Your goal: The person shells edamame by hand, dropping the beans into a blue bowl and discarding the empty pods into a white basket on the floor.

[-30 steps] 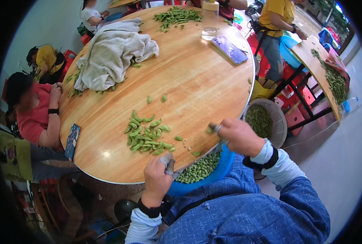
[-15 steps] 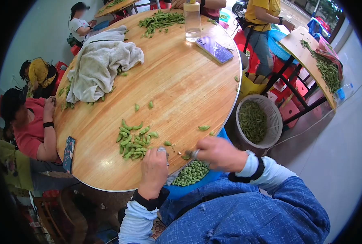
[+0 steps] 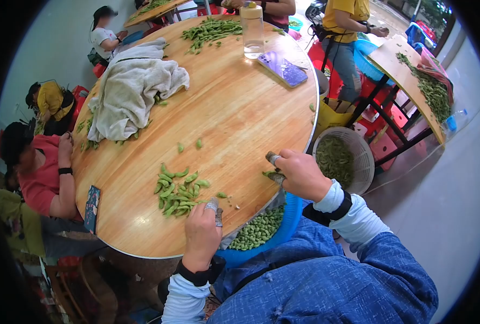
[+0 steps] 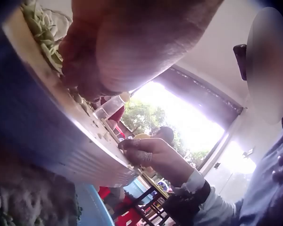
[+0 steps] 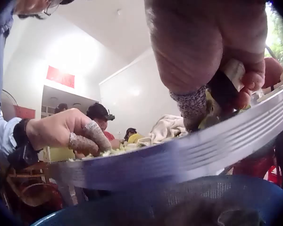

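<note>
1. Half a second ago nearer my left hand (image 3: 202, 235), my right hand (image 3: 305, 175) is now farther right of the pod pile (image 3: 176, 191), fingers pinching a pod (image 3: 266, 174) where one lay loose.
2. My left hand touches the pile's near edge; I can't tell whether its fingers hold anything.
3. Beyond the pile, a cloth (image 3: 134, 92) and phone (image 3: 283, 68) lie on the worktop (image 3: 234, 119).

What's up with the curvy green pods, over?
Right hand pinching green pod. Left hand beside curved green pod pile. Crumpled grey cloth farther off, not blocking.
</note>
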Tool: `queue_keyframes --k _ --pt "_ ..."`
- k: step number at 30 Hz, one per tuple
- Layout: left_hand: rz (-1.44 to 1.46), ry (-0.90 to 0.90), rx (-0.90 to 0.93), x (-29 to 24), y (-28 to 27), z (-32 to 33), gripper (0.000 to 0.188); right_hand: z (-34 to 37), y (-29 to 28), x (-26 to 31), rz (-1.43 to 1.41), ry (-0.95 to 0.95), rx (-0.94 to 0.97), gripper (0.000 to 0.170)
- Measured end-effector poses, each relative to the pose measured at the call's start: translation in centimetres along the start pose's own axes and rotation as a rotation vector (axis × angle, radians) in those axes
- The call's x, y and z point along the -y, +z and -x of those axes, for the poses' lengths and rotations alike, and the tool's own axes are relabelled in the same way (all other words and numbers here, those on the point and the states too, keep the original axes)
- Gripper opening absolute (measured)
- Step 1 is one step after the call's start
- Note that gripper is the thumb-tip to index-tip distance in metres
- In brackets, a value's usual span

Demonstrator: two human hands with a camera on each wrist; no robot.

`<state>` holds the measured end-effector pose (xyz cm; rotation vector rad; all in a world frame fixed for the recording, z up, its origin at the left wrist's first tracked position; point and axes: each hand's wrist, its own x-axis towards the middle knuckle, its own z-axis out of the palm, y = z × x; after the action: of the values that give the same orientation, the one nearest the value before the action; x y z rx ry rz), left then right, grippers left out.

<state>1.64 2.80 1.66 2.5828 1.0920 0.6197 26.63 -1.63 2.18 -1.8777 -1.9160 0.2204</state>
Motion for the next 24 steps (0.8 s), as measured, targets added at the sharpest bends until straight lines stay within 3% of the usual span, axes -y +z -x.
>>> queue_keyframes --k 2,8,11,14,17,21,24 --pt "-0.082 -0.007 0.02 0.4 -0.1 0.5 0.017 -0.4 1.0 0.0 0.011 -0.042 0.008 0.02" --pt "0.231 -0.224 -0.244 1.4 -1.0 2.5 0.019 -1.2 0.6 0.4 0.021 -0.057 0.114 0.017" --pt "0.257 -0.199 -0.168 1.2 -0.5 2.3 0.02 -1.4 0.7 0.2 -0.061 -0.063 0.064 0.016" --pt "0.037 0.001 -0.103 0.7 0.4 0.7 0.019 -1.2 0.5 0.8 -0.163 -0.038 0.055 0.015" --pt "-0.12 -0.004 0.097 0.4 0.6 -0.3 0.014 -0.5 0.7 1.5 -0.458 0.019 -0.001 0.014" --pt "-0.159 -0.002 0.129 0.3 0.6 -0.7 0.011 0.0 -0.2 2.8 -0.85 0.196 0.08 0.013" --pt "-0.16 -0.012 0.086 0.3 0.8 -0.7 0.014 0.0 0.3 2.9 -1.004 0.149 0.061 0.015"
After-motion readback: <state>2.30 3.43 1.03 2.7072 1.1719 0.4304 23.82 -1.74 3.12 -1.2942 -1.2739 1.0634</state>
